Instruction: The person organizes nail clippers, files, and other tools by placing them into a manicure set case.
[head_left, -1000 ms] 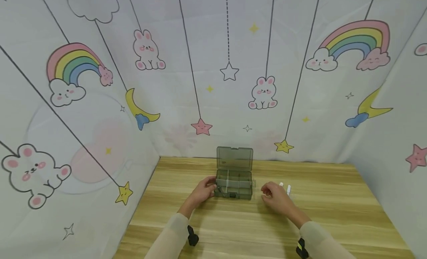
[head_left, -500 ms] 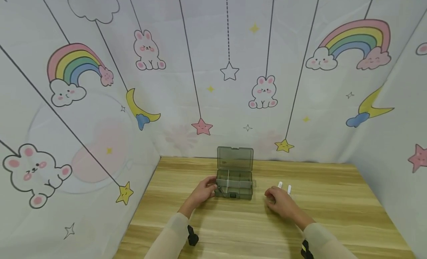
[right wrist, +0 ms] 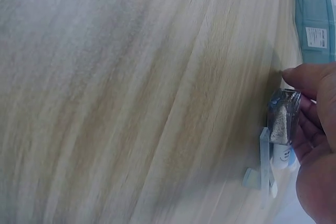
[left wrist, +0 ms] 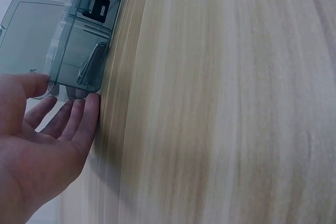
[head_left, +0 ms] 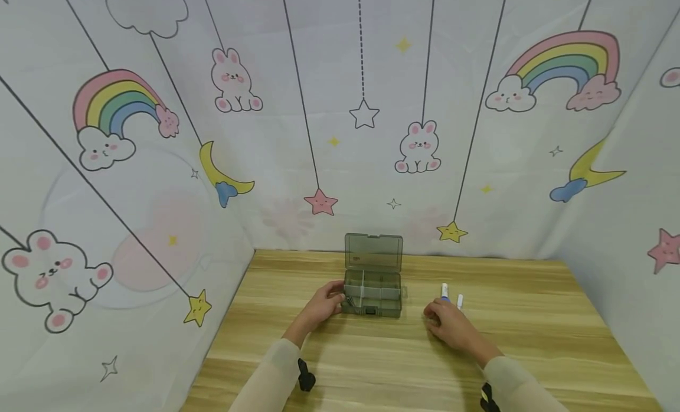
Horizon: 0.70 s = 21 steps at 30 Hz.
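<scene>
A translucent grey-green compartment box (head_left: 372,293) stands on the table with its lid (head_left: 373,252) raised at the back. My left hand (head_left: 320,303) is at the box's left end, its fingertips touching the end wall in the left wrist view. A small metal clip-like piece (left wrist: 93,64) lies inside that corner. My right hand (head_left: 450,324) is right of the box, fingers bent, beside a small tube with a white and blue end (head_left: 444,290). In the right wrist view a clear, dark-sided tube (right wrist: 283,116) with pale contents lies by the fingers; whether they grip it is unclear.
Another slim white piece (head_left: 460,301) lies just right of the right hand. A clear strip (right wrist: 264,156) and a pale piece (right wrist: 252,178) show beside the tube. The wood-grain table (head_left: 382,365) meets patterned cloth walls (head_left: 372,164) at back and sides.
My right hand has drawn slightly right and nearer, away from the box. More of the white and blue tube shows beyond its fingers. The left hand and box have stayed put.
</scene>
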{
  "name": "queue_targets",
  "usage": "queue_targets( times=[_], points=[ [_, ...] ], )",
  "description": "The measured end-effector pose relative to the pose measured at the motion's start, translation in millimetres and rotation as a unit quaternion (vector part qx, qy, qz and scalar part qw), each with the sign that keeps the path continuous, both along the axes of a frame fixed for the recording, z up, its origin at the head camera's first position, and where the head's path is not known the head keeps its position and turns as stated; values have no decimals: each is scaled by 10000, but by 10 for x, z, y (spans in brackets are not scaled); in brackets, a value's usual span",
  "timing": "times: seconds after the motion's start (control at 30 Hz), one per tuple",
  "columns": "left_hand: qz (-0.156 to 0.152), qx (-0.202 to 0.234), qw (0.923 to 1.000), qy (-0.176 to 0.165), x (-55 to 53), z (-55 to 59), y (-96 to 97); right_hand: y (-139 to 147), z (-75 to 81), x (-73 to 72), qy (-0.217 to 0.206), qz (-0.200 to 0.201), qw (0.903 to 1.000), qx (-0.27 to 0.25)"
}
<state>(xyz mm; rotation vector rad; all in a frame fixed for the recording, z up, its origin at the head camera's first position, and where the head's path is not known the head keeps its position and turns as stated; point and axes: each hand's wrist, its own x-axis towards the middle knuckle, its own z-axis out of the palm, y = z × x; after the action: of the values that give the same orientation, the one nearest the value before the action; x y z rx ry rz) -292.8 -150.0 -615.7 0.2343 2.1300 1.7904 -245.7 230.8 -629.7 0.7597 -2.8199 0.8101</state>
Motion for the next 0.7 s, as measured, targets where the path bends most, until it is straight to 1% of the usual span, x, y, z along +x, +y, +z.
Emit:
queue_targets(
  times=[0.23, 0.47, 0.57, 0.7],
  points=[
    [-30, 49, 9999, -85, -4, -15, -16, -5, -18, -41, -157, -22, 9998, 148],
    [-15, 28, 9999, -99, -20, -5, -16, -11, -9, -53, -304, 13, 9995, 95],
    [5, 27, 9999, -132, -26, -8, -15, -13, -7, -52, -324, 52, 9994, 61],
    [5, 59, 9999, -136, -27, -12, -11, -21, -6, -49, -250, 95, 9996, -6]
  ],
)
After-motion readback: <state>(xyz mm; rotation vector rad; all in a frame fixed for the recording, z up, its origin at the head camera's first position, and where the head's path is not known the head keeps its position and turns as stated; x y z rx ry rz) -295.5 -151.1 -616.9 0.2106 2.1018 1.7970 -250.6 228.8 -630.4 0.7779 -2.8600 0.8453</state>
